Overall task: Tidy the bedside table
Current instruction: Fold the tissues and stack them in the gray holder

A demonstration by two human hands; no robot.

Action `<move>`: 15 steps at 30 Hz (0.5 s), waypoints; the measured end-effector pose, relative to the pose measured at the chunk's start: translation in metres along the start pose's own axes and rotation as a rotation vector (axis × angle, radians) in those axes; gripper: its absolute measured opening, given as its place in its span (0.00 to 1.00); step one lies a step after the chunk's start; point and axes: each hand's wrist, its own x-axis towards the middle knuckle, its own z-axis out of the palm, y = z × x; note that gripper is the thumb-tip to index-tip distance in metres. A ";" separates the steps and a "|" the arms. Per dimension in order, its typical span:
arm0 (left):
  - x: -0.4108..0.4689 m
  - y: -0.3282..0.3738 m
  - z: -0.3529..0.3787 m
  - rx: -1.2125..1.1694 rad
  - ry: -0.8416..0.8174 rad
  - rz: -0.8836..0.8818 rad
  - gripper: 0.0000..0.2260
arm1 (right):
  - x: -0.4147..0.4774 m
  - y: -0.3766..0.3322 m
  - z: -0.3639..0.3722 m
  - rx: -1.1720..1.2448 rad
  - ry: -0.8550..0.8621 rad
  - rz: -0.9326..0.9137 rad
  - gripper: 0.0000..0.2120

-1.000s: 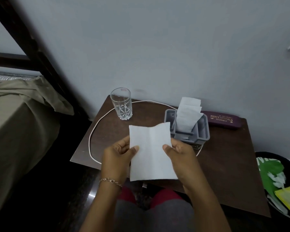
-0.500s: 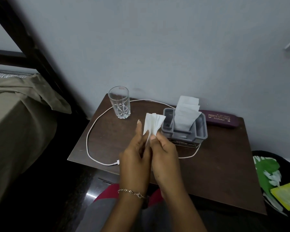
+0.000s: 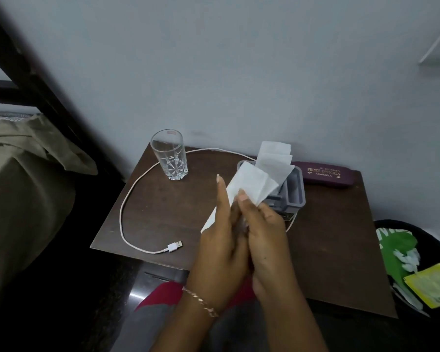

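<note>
Both hands are up over the front half of the bedside table [image 3: 163,212] with a folded white napkin [image 3: 252,184] sandwiched between them. The left hand [image 3: 221,240] has its fingers pretty much straight, pointing up and pressed flat against the napkin, so it's more pushing on it than grabbing it. There's a thin bracelet [image 3: 201,301] on that wrist. The right hand [image 3: 264,232] has its fingers curled and pinches the napkin from the other side. The top of the napkin fans out above the fingertips, and one corner pokes out low down, to the left of the left hand. Just behind it is a gray holder [image 3: 296,194] with more napkins [image 3: 274,158] standing upright in it, and the held napkin overlaps the holder's front edge from this angle; can't tell if they touch. A maroon glasses case [image 3: 325,174] lies by the wall just right of the holder. A clear glass [image 3: 170,154] stands upright at the back left corner, and a white cable [image 3: 127,196] loops around it, with its USB plug [image 3: 174,246] lying near the front edge. Off to the right there's a dark bin [image 3: 401,224] with a green wrapper [image 3: 396,245] and a yellow wrapper [image 3: 434,285] in it, and a bed [image 3: 23,186] sits on the left.
</note>
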 end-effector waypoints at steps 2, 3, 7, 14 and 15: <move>0.008 -0.003 -0.006 -0.228 0.053 0.011 0.29 | 0.005 -0.006 -0.013 0.129 -0.021 0.054 0.10; 0.015 -0.004 -0.011 -0.326 0.111 -0.012 0.25 | 0.008 -0.011 -0.020 0.180 -0.047 0.085 0.10; 0.048 0.002 -0.023 -0.471 -0.106 -0.335 0.20 | 0.017 -0.023 -0.049 0.081 -0.187 0.209 0.10; 0.090 0.001 0.001 -0.598 -0.145 -0.276 0.12 | 0.025 -0.020 -0.071 -0.482 -0.314 0.020 0.09; 0.096 0.002 0.003 -0.589 -0.144 -0.238 0.09 | 0.030 -0.018 -0.074 -0.573 -0.281 -0.043 0.09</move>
